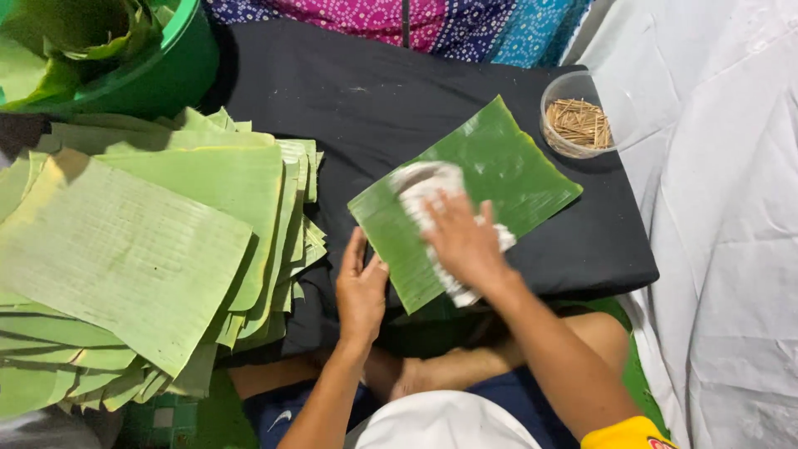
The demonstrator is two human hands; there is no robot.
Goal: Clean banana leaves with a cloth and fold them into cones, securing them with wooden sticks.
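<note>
A: Centre of frame: a dark green banana leaf lies on a black cushion. The right hand presses a white cloth flat against it, fingers spread.

B: And the left hand?

A: Open, palm down at the leaf's lower-left edge, holding nothing. At left, a stack of paler leaves; upper right, a clear tub of wooden picks.
</note>
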